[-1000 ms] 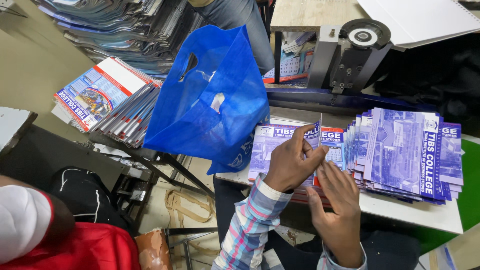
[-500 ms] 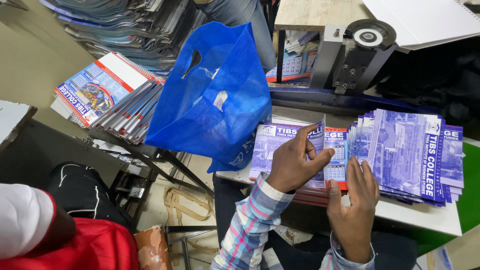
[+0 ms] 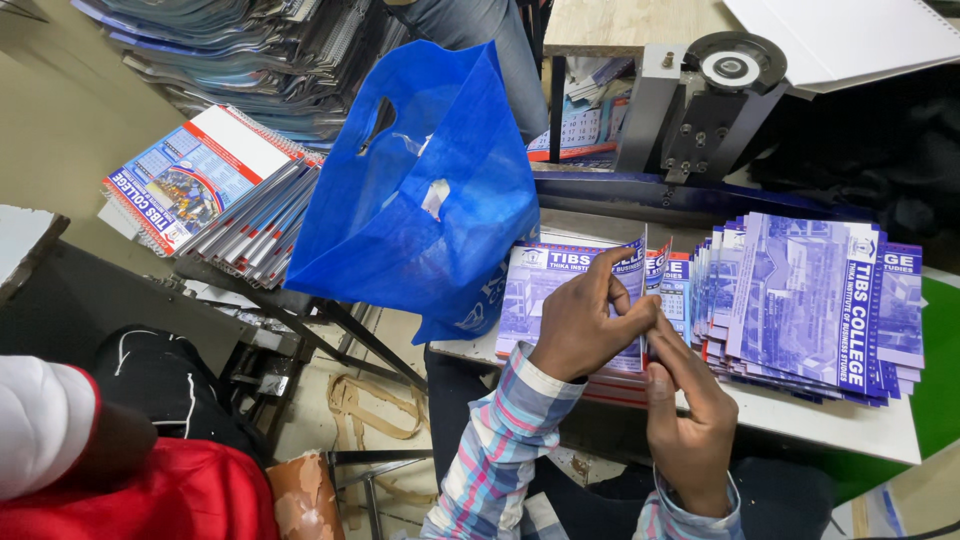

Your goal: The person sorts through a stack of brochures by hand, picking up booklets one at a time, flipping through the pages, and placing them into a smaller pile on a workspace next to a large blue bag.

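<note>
At frame centre the booklet (image 3: 560,300) is purple-blue with white lettering; the fanned stack of booklets (image 3: 800,300) at right matches it, showing red edges. The bag (image 3: 420,210) is solid bright blue. The sleeve (image 3: 500,450) is plaid in pink, blue and white. At upper left, the spiral-bound calendars (image 3: 190,180) are blue, red and white. The counter (image 3: 850,425) is white.

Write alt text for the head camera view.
Two hands, the left hand and right hand, pinch the edge of a purple printed paper booklet on a white table. A fanned stack of matching purple booklets lies to the right, a blue fabric bag to the left.
</note>
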